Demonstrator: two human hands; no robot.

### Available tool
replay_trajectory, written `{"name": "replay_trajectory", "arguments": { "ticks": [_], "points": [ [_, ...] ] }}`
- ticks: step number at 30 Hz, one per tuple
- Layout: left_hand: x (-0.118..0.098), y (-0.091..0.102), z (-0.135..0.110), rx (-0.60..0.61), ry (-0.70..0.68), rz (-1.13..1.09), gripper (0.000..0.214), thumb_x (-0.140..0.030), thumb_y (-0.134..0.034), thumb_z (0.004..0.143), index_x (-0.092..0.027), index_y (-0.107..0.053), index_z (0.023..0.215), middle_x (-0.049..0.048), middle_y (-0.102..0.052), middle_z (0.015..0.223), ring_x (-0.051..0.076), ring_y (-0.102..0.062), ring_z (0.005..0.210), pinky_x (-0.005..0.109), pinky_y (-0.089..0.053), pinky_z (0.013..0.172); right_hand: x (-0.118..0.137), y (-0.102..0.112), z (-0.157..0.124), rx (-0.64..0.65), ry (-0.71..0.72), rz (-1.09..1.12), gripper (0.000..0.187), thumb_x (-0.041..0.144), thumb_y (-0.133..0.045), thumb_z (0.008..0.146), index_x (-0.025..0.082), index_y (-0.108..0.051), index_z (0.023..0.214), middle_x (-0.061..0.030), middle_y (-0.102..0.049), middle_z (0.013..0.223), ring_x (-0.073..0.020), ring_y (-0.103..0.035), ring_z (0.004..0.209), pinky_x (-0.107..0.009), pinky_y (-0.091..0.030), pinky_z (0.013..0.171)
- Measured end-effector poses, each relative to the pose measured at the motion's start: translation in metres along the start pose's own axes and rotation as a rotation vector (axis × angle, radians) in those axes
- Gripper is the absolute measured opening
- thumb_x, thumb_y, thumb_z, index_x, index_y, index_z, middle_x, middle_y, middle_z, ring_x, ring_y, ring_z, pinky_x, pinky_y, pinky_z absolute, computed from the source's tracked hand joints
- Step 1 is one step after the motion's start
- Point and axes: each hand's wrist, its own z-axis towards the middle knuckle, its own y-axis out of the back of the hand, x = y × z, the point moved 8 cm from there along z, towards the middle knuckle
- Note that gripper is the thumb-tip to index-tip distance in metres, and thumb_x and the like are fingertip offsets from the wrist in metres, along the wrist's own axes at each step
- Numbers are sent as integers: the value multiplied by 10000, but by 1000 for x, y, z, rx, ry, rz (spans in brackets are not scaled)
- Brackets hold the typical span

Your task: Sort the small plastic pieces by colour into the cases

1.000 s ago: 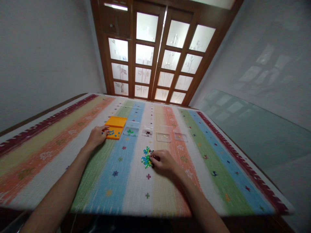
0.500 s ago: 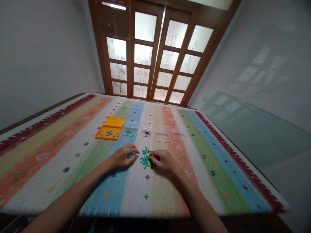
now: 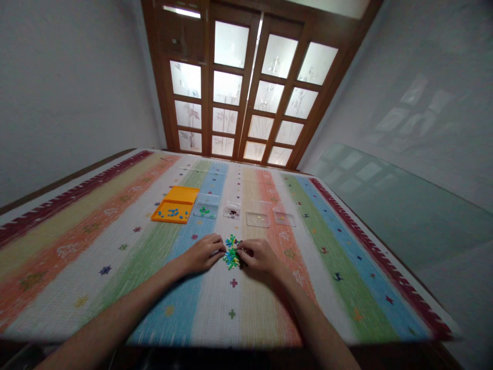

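A small pile of tiny green, blue, yellow and dark pieces (image 3: 231, 253) lies on the striped tablecloth between my hands. My left hand (image 3: 205, 253) is at the pile's left edge, thumb and fingers pinched together; whatever they hold, if anything, is too small to see. On the right side, my right hand (image 3: 259, 256) reaches into the pile with its fingertips pressed together. What sits between those fingertips cannot be made out.
Beyond the pile stand an orange box (image 3: 158, 219) with blue pieces and clear boxes holding green (image 3: 204, 210), dark brown (image 3: 233, 212), pale (image 3: 261, 218) and orange-yellow pieces (image 3: 283, 218). The striped tablecloth (image 3: 185, 303) covers the table. A glazed wooden door (image 3: 246, 77) is behind.
My left hand has moved slightly right to the pile's edge, and its spread thumb and fingers have closed into a pinch. The right hand stays nearly in place.
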Motion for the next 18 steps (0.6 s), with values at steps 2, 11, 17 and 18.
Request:
{"name": "replay_trajectory", "arguments": {
  "ticks": [2, 11, 17, 18],
  "points": [
    [1, -2, 0, 7, -6, 5, 213, -255, -459, 1015, -188, -653, 955, 67, -626, 941, 204, -578, 909, 333, -457, 835, 0, 0, 0, 2, -7, -6, 181, 195, -592, 913, 193, -772, 903, -49, -766, 803, -159, -669, 702, -240, -438, 672],
    [36, 34, -9, -166, 110, 59, 175, -225, -446, 995, -201, -592, 901, 66, -629, 902, 219, -584, 887, 354, -473, 830, 0, 1, -1, -7, 11, 16, 186, 201, -580, 918, 195, -765, 912, -52, -775, 834, -161, -683, 720, -244, -457, 696],
    [97, 100, -42, -498, 395, 221, 165, -301, -477, 946, -201, -597, 892, 88, -660, 909, 263, -611, 894, 423, -485, 874, -2, 0, -2, -3, 2, -4, 191, 199, -574, 921, 197, -764, 904, -48, -771, 818, -161, -689, 717, -241, -451, 689],
    [106, 108, -48, -528, 438, 252, 174, -307, -473, 939, -197, -598, 886, 97, -666, 910, 272, -615, 899, 433, -486, 879, -2, 0, -2, 0, 2, -8, 191, 201, -573, 922, 197, -764, 906, -49, -772, 823, -163, -690, 721, -243, -453, 692]
  ]
}}
